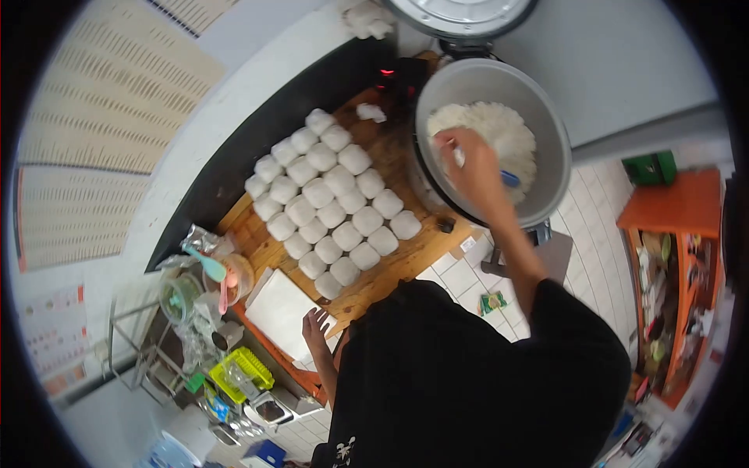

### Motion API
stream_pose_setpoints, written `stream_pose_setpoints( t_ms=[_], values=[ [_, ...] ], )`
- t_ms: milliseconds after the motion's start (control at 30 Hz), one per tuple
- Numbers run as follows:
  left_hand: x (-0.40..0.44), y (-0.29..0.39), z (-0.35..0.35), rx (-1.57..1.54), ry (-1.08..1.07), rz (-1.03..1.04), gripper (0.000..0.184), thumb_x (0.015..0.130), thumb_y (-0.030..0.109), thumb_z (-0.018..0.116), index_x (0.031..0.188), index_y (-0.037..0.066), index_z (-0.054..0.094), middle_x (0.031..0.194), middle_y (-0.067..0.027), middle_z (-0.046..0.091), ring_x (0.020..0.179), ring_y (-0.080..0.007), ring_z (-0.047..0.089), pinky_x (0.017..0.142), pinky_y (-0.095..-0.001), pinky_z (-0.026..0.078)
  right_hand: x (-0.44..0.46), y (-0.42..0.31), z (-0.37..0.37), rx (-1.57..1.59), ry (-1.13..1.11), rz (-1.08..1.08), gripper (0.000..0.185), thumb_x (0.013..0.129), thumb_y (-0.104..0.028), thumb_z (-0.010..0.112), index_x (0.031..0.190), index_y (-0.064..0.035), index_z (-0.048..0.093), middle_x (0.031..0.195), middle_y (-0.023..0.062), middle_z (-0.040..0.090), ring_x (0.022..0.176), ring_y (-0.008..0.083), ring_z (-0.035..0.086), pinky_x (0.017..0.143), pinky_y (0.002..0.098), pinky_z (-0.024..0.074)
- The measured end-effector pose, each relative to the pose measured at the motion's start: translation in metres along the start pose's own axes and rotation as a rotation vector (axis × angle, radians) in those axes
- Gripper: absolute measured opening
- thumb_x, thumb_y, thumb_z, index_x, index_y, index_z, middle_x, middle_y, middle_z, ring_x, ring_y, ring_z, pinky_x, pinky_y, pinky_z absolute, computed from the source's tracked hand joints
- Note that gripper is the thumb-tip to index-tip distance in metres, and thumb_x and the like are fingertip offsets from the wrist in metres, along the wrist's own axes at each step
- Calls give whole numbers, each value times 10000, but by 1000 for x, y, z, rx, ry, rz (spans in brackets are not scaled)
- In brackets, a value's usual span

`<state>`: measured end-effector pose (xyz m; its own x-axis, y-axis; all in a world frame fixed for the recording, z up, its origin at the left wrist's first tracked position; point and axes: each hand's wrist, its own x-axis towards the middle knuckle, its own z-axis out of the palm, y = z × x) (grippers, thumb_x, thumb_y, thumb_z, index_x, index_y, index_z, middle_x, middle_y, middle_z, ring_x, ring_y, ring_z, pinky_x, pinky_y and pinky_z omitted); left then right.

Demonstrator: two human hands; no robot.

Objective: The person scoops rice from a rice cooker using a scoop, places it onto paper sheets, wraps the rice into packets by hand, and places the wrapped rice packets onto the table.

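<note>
My right hand (472,170) reaches into the big grey rice cooker pot (550,148), over the white cooked rice (499,125). Its fingers are closed, with a small white bit showing between them that I cannot make out. Just beside that hand, the blue handle (509,179) of a utensil lies on the rice. At the lower left, my left hand (315,324) rests by the edge of a stack of white paper sheets (281,312), fingers apart and holding nothing. Many rounded white bundles (317,193) sit in close rows on the wooden table between my hands.
The cooker's raised lid (468,12) stands behind the pot. A crumpled white piece (371,113) lies on the wooden table (398,269). Tubs with a teal spoon (211,267), a yellow-green basket (242,374) and a wire rack stand left. An orange shelf (671,214) is at right.
</note>
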<state>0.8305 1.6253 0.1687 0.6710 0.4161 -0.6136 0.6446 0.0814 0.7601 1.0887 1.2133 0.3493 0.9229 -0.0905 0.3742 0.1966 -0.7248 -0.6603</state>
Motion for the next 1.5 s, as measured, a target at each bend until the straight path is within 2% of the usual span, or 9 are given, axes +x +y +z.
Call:
stream_pose_setpoints(
  t_ms=[167, 467, 667, 867, 967, 1167, 1333, 1467, 1500],
  values=[
    [25, 14, 9, 101, -159, 59, 401, 1019, 364, 511, 1203, 14, 573, 1076, -108, 658, 1012, -195, 639, 860, -341, 492, 9, 160, -35, -790, -935, 341, 354, 809, -264, 729, 1075, -34, 691, 1018, 168, 710, 977, 322, 680, 846, 416, 538],
    [40, 29, -3, 184, -175, 187, 396, 1012, 338, 531, 1211, -2, 566, 1051, -106, 667, 985, -191, 651, 833, -340, 495, -29, 197, 16, -892, -919, 143, 370, 843, -265, 665, 1078, 19, 693, 963, 222, 709, 885, 368, 698, 807, 442, 555],
    [27, -31, -50, 133, -151, 84, 440, 1009, 366, 529, 1271, 13, 541, 1131, -134, 656, 1050, -236, 648, 851, -359, 505, -12, 216, -1, 4, -933, 949, 378, 998, -314, 492, 1061, 27, 643, 941, 162, 683, 737, 225, 666, 577, 365, 529],
    [46, -140, -134, 342, 49, 339, 309, 975, 240, 594, 1127, -28, 614, 1063, -147, 674, 927, -234, 664, 806, -354, 514, 9, 49, -84, 124, -492, 645, 360, 1011, -352, 520, 1121, -13, 574, 677, 17, 518, 529, 82, 466, 453, 237, 392],
    [45, -152, -156, 613, 372, 438, 457, 884, 264, 701, 1184, -62, 590, 1133, -259, 623, 1072, -404, 586, 960, -454, 457, -3, -24, -80, 127, -419, 495, 325, 998, -309, 557, 1175, -36, 555, 709, 2, 534, 543, 63, 472, 452, 215, 378],
    [52, -142, -162, 932, 408, 461, 973, 803, 582, 695, 1478, -16, 328, 1547, -238, 290, 1454, -404, 211, 1179, -512, 187, -131, -110, 97, 898, -652, 731, 252, 909, -108, 598, 1145, -48, 537, 916, 86, 633, 516, 85, 508, 454, 208, 416],
    [54, -141, -170, 1091, 283, 221, 1220, 733, 771, 601, 1560, 36, 89, 1629, -191, 48, 1507, -362, 29, 1197, -544, 55, -265, -157, 283, 1149, -1215, 1255, 73, 1025, -222, 486, 1032, -154, 461, 759, -31, 471, 484, 21, 342, 399, 178, 297],
    [64, -154, -174, 1077, 285, 263, 1243, 718, 781, 602, 1563, 42, 68, 1630, -191, 26, 1509, -360, 3, 1196, -548, 50, -324, -183, 366, 574, -1269, 733, 319, 1036, -326, 481, 1284, -126, 490, 760, -19, 475, 510, 55, 436, 424, 205, 364],
    [63, -155, -174, 1074, 288, 267, 1246, 715, 785, 600, 1562, 38, 74, 1628, -197, 37, 1508, -366, 3, 1194, -551, 55, -329, -189, 384, 296, -1129, 59, 467, 1014, -255, 507, 1456, -151, 400, 789, 24, 517, 575, 133, 551, 466, 278, 461]
  ],
)
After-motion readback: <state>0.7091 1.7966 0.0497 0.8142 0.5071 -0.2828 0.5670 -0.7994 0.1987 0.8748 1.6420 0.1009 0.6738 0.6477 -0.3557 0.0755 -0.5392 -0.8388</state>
